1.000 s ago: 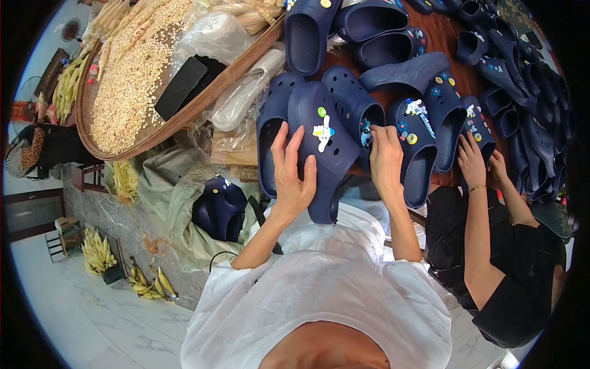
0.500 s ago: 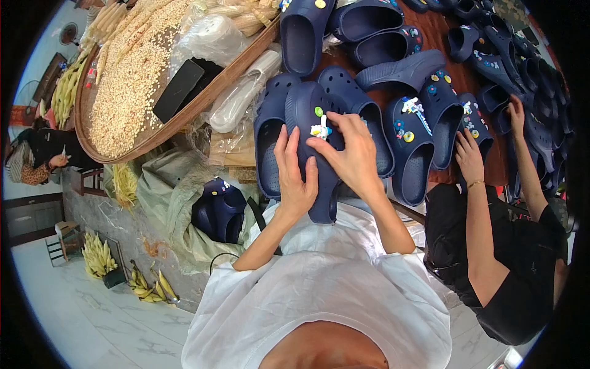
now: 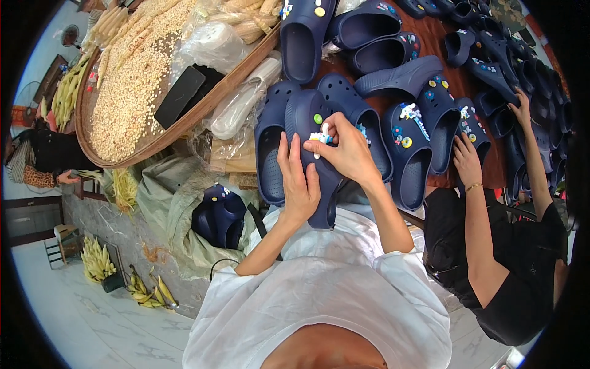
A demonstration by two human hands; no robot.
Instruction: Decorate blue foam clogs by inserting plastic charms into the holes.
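A navy clog (image 3: 329,194) lies on its side in front of me, over another navy clog at its left. My left hand (image 3: 300,184) holds it against the side, fingers stretched along it and thumb on its surface. With thumb and fingertips, my right hand (image 3: 347,150) pinches a white figure-shaped shoe charm (image 3: 318,138) at the clog's upper; its attachment is hidden. A green round charm (image 3: 318,118) sits above it. Right of my hands stands a clog with charms (image 3: 407,141).
Several more navy clogs (image 3: 301,43) cover the brown tabletop (image 3: 430,31). A round woven tray (image 3: 203,120) of corn kernels stands left, holding a black phone-like object (image 3: 179,95). A sack (image 3: 166,190) holds clogs. At right, a co-worker's hands (image 3: 468,161) touch clogs.
My right fingers have drawn together around the white charm, and it has tilted. My left hand has shifted slightly down. The co-worker's farther hand has moved a little.
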